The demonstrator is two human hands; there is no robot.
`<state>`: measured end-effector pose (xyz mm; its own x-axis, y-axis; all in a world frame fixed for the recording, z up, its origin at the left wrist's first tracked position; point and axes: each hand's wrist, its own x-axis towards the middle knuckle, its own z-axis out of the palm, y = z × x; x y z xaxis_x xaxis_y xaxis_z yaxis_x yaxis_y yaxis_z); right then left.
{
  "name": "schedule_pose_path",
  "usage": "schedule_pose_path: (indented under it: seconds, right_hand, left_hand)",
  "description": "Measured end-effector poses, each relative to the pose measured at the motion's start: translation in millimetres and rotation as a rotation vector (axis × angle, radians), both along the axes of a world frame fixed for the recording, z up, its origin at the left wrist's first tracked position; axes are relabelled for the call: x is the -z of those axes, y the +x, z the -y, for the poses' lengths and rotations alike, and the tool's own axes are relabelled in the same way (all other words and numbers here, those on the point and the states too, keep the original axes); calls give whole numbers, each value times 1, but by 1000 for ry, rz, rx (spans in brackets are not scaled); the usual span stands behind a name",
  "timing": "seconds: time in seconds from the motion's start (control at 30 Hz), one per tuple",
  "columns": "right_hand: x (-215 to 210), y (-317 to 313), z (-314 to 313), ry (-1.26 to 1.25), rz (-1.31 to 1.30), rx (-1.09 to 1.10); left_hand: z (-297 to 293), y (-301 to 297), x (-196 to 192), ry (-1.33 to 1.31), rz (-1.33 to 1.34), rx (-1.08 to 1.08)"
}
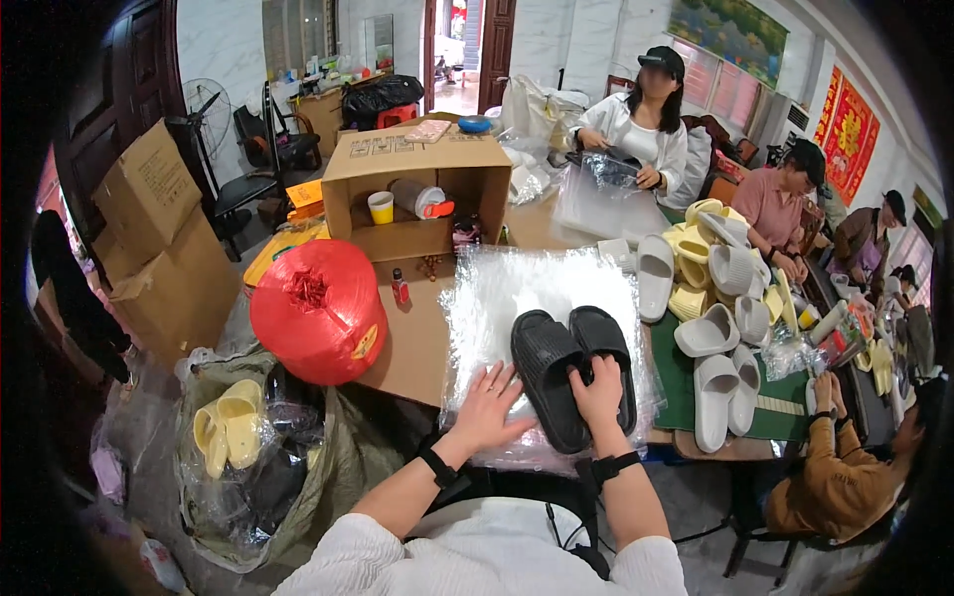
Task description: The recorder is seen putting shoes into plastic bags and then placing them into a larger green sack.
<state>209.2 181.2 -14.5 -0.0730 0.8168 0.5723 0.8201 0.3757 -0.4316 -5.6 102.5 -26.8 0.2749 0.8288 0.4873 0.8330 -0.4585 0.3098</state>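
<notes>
A pair of black slide sandals (543,363) lies side by side on a stack of clear plastic bags (489,308) in front of me. My right hand (599,402) grips the right-hand slide (599,333) near its middle, thumb on the side between the two shoes. Its fingertips are partly hidden in the shoe. Flat on the bags, just left of the pair, rests my left hand (487,409), fingers apart and holding nothing. Dark bands circle both my wrists.
A red roll of plastic twine (316,318) and a small red bottle (399,288) stand left, before an open cardboard box (417,159). Grey and yellow slides (715,268) pile up right on a green mat (686,397). A sack (338,477) sits lower left. Several people work nearby.
</notes>
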Motion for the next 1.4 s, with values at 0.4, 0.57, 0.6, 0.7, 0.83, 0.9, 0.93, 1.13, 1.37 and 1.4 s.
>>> schedule_pose_path:
  seconds: [0.4,0.57,0.6,0.7,0.83,0.9,0.93,1.13,1.37,1.4]
  right_hand:
    - [-6,-1,5,-73,2,3]
    - [-2,0,3,14,-32,-21]
    - [-3,1,1,13,-30,-21]
    - [-6,-1,5,-32,3,-20]
    - [-4,0,3,-21,4,-3]
    - [-3,1,2,-41,9,3]
    - [-2,1,3,-33,-2,-1]
    - [-2,0,4,-6,-9,-10]
    - [-2,-1,3,87,-36,3]
    - [-2,-1,3,89,-38,3]
  left_hand:
    - [2,1,-2,26,8,-4]
    - [0,2,1,26,8,-6]
    - [-1,1,2,29,5,-8]
    - [1,1,2,28,7,-20]
    - [1,2,0,22,1,-16]
    - [0,2,0,1,-8,-12]
    - [1,2,-1,4,-10,-13]
    - [2,1,0,32,1,-2]
    - [1,2,3,10,-22,-16]
    - [1,2,3,9,-21,-15]
